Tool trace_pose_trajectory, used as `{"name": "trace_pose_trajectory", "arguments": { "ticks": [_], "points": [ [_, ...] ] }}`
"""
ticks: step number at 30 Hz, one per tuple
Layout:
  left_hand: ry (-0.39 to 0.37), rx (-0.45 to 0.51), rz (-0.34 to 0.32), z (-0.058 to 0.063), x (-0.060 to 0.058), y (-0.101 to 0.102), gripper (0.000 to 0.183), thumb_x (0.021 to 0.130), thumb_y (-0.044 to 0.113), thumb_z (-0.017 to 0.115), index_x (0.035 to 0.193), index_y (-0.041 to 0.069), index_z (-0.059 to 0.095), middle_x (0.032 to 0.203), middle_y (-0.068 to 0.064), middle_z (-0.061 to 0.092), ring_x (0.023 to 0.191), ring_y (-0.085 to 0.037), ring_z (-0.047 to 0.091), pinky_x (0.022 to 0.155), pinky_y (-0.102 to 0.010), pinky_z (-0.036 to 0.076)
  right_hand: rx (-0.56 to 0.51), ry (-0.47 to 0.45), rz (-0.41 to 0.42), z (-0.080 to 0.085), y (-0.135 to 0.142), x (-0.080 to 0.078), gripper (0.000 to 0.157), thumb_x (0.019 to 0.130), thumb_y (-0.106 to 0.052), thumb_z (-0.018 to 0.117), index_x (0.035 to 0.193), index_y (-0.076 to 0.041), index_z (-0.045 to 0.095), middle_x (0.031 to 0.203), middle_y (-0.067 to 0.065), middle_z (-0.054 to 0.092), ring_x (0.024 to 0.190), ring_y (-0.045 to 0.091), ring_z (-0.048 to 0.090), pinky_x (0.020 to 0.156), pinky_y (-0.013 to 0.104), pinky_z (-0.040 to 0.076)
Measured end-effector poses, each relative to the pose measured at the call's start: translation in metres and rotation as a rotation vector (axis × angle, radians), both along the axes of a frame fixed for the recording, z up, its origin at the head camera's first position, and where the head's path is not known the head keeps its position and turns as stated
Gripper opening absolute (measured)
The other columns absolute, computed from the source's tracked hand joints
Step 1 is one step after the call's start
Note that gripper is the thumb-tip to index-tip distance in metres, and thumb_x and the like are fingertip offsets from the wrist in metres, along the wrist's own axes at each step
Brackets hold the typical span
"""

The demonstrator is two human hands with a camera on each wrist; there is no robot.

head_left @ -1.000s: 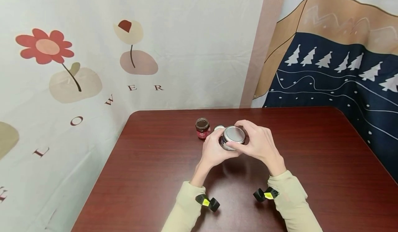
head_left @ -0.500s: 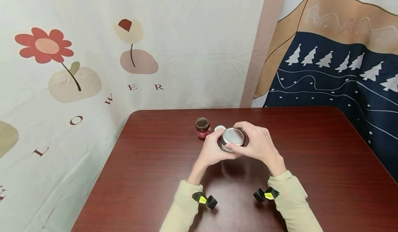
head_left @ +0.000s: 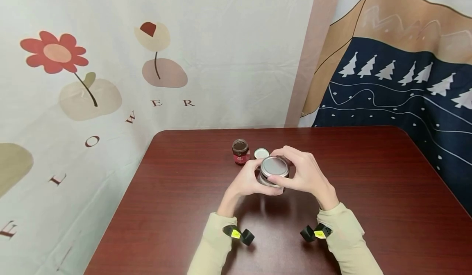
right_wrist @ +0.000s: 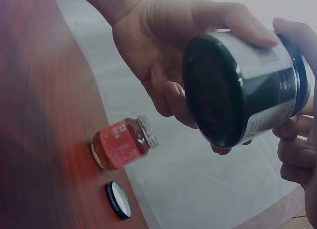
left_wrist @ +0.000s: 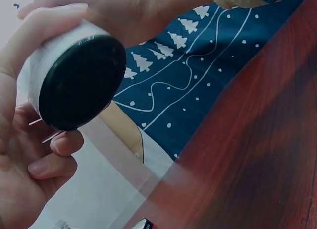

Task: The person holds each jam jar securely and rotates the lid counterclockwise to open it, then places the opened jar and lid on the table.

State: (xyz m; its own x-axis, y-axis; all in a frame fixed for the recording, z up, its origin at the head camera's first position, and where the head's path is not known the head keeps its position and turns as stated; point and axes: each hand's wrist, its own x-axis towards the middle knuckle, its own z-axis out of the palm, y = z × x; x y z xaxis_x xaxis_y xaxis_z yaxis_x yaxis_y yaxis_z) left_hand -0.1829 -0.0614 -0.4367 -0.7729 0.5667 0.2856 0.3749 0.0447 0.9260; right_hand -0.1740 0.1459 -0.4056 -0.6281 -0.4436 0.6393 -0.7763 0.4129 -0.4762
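Note:
My left hand [head_left: 246, 181] wraps round the body of a glass jar [right_wrist: 265, 92] with dark contents and a pale paper label. The fingers and thumb of my right hand [head_left: 307, 173] grip the edge of the jar's silver lid [head_left: 274, 166]. Held above the tabletop, the jar shows its dark base in both wrist views. Behind it in the head view stands a smaller jar [head_left: 241, 151] with a red label and no lid on its mouth. A loose lid [head_left: 262, 153] lies beside that jar, its white inside facing up.
The reddish-brown wooden table [head_left: 177, 209] runs back to a pale curtain [head_left: 236, 53] with printed flowers. A navy cloth [head_left: 387, 90] with white trees hangs at the right. Each sleeve carries a black wrist camera [head_left: 247, 237].
Both hands have brought the jar slightly toward me and to the left. More of the loose lid now shows behind it. My left forearm has shifted left.

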Motion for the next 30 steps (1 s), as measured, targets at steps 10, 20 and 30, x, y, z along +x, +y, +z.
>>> {"name": "trace_pose_trajectory", "arguments": {
  "ticks": [10, 20, 30],
  "points": [
    [0.018, -0.027, 0.053, 0.001, 0.000, 0.001, 0.056, 0.068, 0.016, 0.092, 0.119, 0.011, 0.068, 0.107, 0.003, 0.071, 0.098, -0.014, 0.065, 0.086, -0.032, 0.053, 0.019, 0.051, -0.078, -0.001, 0.002, -0.001, 0.051, 0.088, -0.054, 0.071, 0.123, -0.017, 0.069, 0.087, -0.012, 0.056, 0.060, 0.001, 0.046, 0.052, 0.018, 0.039],
    [0.361, -0.236, 0.406, 0.003, 0.004, 0.014, 0.056, 0.061, 0.036, 0.095, 0.104, 0.017, 0.066, 0.093, 0.009, 0.063, 0.087, -0.007, 0.061, 0.078, -0.028, 0.051, 0.059, 0.083, -0.229, -0.002, 0.003, -0.002, 0.056, 0.082, -0.059, 0.074, 0.122, -0.019, 0.069, 0.090, -0.010, 0.060, 0.060, 0.001, 0.046, 0.052, 0.025, 0.041],
    [0.413, -0.391, 0.580, 0.006, 0.010, 0.021, 0.062, 0.060, 0.041, 0.091, 0.112, 0.017, 0.067, 0.103, 0.007, 0.067, 0.090, -0.011, 0.065, 0.072, -0.033, 0.055, 0.088, 0.054, -0.316, -0.004, 0.000, -0.001, 0.059, 0.076, -0.058, 0.080, 0.118, -0.019, 0.068, 0.100, -0.007, 0.068, 0.067, 0.005, 0.055, 0.056, 0.029, 0.048]
  ]
}}
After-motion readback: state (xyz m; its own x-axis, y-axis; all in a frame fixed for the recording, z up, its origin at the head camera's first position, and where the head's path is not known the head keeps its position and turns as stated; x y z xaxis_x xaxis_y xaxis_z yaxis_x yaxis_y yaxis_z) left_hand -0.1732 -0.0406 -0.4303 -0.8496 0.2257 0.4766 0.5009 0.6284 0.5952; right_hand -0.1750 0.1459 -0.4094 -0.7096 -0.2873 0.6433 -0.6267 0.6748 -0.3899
